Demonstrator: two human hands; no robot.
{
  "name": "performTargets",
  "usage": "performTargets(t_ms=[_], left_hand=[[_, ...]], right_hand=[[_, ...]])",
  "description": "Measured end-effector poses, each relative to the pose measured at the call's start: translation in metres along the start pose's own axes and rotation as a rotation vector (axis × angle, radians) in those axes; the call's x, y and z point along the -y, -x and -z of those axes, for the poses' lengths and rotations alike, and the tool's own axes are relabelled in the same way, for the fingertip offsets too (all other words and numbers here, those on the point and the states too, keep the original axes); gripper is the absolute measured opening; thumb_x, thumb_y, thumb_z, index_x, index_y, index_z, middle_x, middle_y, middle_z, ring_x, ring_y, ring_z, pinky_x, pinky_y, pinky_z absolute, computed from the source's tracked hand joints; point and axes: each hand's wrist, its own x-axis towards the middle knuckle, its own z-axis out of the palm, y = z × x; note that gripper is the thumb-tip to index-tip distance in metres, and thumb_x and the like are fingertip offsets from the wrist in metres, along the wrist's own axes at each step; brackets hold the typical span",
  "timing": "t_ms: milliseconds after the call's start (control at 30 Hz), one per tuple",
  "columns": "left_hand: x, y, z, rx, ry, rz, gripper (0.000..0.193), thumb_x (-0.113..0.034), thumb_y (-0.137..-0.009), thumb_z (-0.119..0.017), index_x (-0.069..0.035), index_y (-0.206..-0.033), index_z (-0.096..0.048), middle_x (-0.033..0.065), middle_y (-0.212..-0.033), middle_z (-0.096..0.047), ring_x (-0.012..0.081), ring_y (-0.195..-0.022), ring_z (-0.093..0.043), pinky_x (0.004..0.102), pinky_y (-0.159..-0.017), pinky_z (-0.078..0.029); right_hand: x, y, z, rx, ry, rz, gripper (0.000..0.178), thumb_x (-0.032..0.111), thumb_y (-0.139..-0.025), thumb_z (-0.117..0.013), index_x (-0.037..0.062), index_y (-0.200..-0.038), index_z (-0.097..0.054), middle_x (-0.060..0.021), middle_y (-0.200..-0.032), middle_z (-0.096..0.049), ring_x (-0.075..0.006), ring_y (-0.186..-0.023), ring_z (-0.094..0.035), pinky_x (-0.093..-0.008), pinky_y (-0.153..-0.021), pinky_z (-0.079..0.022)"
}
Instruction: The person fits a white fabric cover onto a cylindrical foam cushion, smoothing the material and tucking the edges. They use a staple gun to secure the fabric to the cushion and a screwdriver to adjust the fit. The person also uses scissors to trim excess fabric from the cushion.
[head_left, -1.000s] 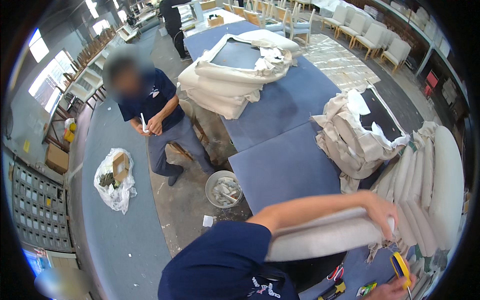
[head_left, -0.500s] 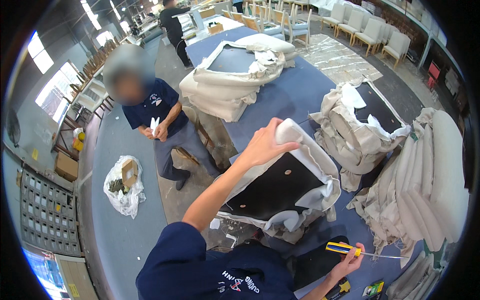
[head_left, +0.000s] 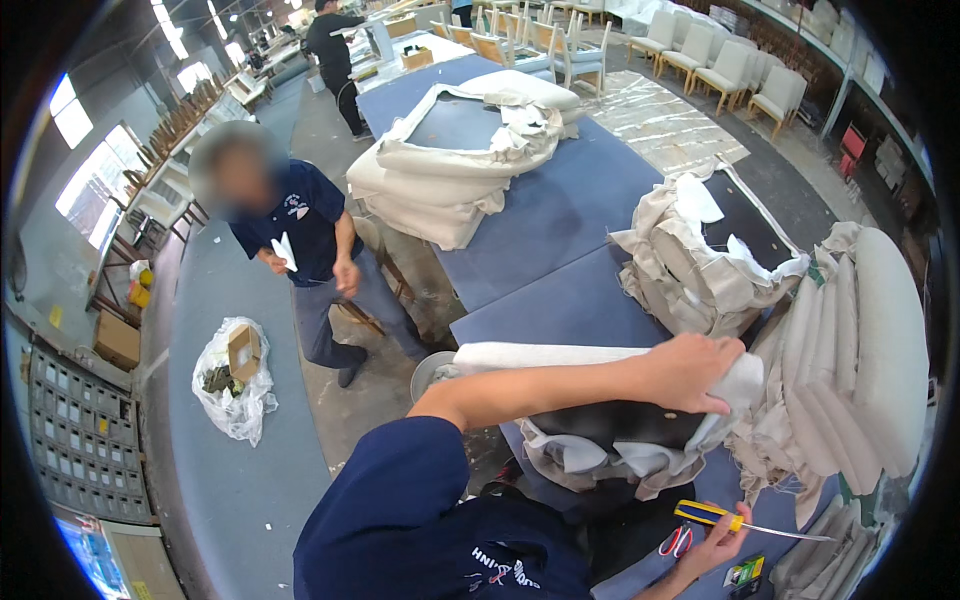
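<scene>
My left hand (head_left: pixel 700 375) is closed on the far right corner of a beige upholstered chair cushion (head_left: pixel 560 357). Loose cloth hangs from the cushion's near edge, and its black backing (head_left: pixel 655 424) shows under my forearm. At the lower right, my right hand (head_left: pixel 722 542) grips a screwdriver (head_left: pixel 708 515) by its yellow and blue handle, the long thin shaft pointing right. Red-handled scissors (head_left: pixel 676 541) lie beside that hand on the blue table. A small green and yellow box (head_left: pixel 744 571) sits just below it.
Stacks of beige cushions (head_left: pixel 430 190) stand on the blue table (head_left: pixel 560 250), with more cushions (head_left: pixel 865 360) at the right. On the left a seated co-worker (head_left: pixel 310 240) holds a folded white piece. A plastic bag with a carton (head_left: pixel 243 355) lies beyond.
My left hand has swung right and nearer with the cushion's corner, turning and tilting the cushion. The screwdriver has shifted slightly right and down. The co-worker's hands have parted.
</scene>
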Motion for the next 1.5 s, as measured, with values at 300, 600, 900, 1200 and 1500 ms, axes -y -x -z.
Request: performTargets(t_ms=[300, 600, 900, 1200, 1500], left_hand=[[-0.053, -0.018, -0.038, 0.128, -0.071, -0.129, 0.076, -0.042, -0.076, -0.083, 0.008, -0.12, -0.047, 0.0205, -0.105, -0.061, 0.0379, -0.091, -0.068, 0.0445, -0.075, -0.053], [-0.072, -0.013, -0.068, 0.083, -0.083, -0.15, 0.08, -0.041, -0.073, -0.085, 0.011, -0.121, -0.049, 0.0188, -0.1, -0.061, 0.0327, -0.086, -0.067, 0.0403, -0.073, -0.052], [-0.084, -0.011, -0.084, 0.044, -0.122, -0.169, 0.079, -0.042, -0.069, -0.087, 0.011, -0.116, -0.051, 0.0155, -0.098, -0.06, 0.0295, -0.084, -0.065, 0.0376, -0.071, -0.05], [-0.093, -0.005, -0.066, 0.146, -0.025, -0.299, 0.079, -0.031, -0.074, -0.083, 0.014, -0.127, -0.046, 0.0244, -0.114, -0.058, 0.0356, -0.094, -0.066, 0.0416, -0.078, -0.054], [-0.106, 0.004, -0.06, 0.26, 0.036, -0.263, 0.083, -0.025, -0.084, -0.074, 0.009, -0.147, -0.033, 0.0259, -0.136, -0.052, 0.0387, -0.111, -0.062, 0.0432, -0.09, -0.055]], right_hand=[[0.103, -0.085, 0.032, -0.122, 0.21, 0.505, 0.038, 0.02, -0.11, -0.046, -0.002, -0.141, -0.043, -0.0254, -0.119, -0.065, -0.0268, -0.109, -0.065, -0.0378, -0.098, -0.053], [0.145, -0.106, 0.006, 0.082, 0.402, 0.396, 0.04, 0.019, -0.109, -0.049, -0.0013, -0.142, -0.041, -0.0209, -0.117, -0.064, -0.0237, -0.107, -0.063, -0.0348, -0.095, -0.052], [0.14, -0.107, 0.028, 0.087, 0.325, 0.448, 0.038, 0.021, -0.11, -0.047, 0.0002, -0.141, -0.042, -0.0189, -0.116, -0.065, -0.0205, -0.106, -0.062, -0.0335, -0.096, -0.051], [0.153, -0.093, 0.052, 0.074, 0.385, 0.46, 0.031, 0.015, -0.108, -0.047, 0.0014, -0.136, -0.045, -0.0186, -0.113, -0.065, -0.0232, -0.104, -0.064, -0.0363, -0.094, -0.054], [0.182, -0.09, 0.031, 0.013, 0.333, 0.583, 0.027, 0.006, -0.095, -0.067, 0.0036, -0.12, -0.058, -0.0079, -0.095, -0.073, -0.0157, -0.086, -0.071, -0.029, -0.078, -0.055]])
